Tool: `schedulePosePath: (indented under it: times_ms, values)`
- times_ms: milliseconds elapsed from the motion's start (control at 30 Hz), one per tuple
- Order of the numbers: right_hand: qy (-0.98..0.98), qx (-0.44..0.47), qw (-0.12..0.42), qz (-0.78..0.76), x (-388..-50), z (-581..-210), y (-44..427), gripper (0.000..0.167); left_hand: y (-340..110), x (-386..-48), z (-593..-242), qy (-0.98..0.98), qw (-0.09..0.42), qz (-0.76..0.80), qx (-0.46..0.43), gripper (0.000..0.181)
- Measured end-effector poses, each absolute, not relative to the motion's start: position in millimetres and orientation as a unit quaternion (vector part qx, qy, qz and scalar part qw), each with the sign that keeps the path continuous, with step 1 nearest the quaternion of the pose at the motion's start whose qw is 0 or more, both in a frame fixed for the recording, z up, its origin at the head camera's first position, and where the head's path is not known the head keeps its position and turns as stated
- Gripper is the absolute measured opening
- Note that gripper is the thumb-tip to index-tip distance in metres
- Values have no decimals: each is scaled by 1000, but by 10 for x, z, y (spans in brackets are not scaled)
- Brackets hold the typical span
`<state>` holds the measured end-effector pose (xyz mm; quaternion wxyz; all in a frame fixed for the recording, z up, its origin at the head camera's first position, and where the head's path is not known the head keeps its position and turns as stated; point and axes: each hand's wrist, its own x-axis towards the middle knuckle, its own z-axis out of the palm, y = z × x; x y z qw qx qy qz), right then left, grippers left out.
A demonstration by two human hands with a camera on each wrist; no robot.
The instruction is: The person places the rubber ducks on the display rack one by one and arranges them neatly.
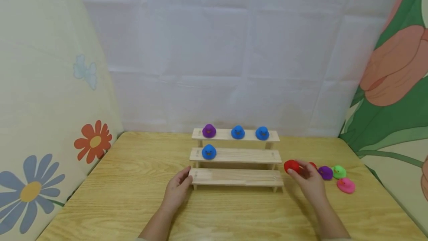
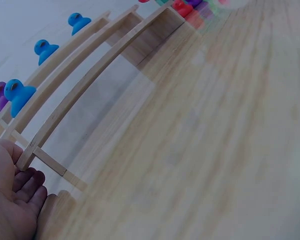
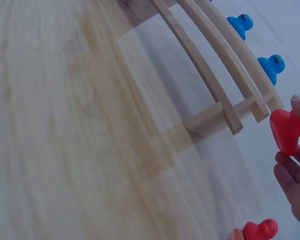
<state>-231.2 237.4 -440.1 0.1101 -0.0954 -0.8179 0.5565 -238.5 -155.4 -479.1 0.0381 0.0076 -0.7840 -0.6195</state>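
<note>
A three-step wooden rack (image 1: 234,177) stands on the table. My left hand (image 1: 176,190) touches the left end of its lowest step; in the left wrist view that hand (image 2: 12,200) has its thumb at the step's end and its fingers below, loosely bent. Just off the rack's right side, my right hand (image 1: 311,185) pinches a red duck (image 1: 291,166), also seen in the right wrist view as a red duck (image 3: 287,131) between thumb and fingers. The top step bears a purple duck (image 1: 209,131) and two blue ducks (image 1: 237,132) (image 1: 262,133); another blue duck (image 1: 208,152) sits at the middle step's left.
Right of my right hand on the table are a purple duck (image 1: 325,173), a green duck (image 1: 339,172) and a pink duck (image 1: 346,185). Another red duck (image 1: 313,165) is partly hidden behind that hand. A white cloth (image 1: 207,47) hangs behind the table.
</note>
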Motion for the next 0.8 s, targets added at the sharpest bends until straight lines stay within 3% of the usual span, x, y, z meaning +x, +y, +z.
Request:
schedulePosePath:
  times_ms: [800]
  values:
    - [-801, -5, 113, 588, -2523, -4176, 1933, 48, -1538, -2387, -4773, -786, 46, -616, 15, 45]
